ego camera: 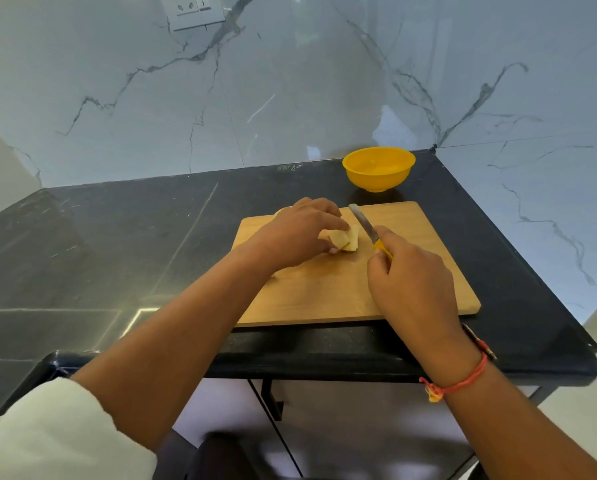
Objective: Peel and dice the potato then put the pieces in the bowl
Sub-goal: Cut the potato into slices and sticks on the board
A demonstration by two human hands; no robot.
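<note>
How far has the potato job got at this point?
Peeling looks done: the potato on the board, under the left hand, shows pale flesh and is already in several pieces. Dicing is in hand: the right hand grips the knife beside it. Left: the bowl holds no pieces yet.

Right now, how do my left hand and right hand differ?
The left hand holds the pale potato on the cutting board. The right hand grips the yellow-handled knife, with its blade just right of the potato. The right hand's wrist wears an orange thread, while the left hand's wrist is bare. Both are over the cutting board.
</note>
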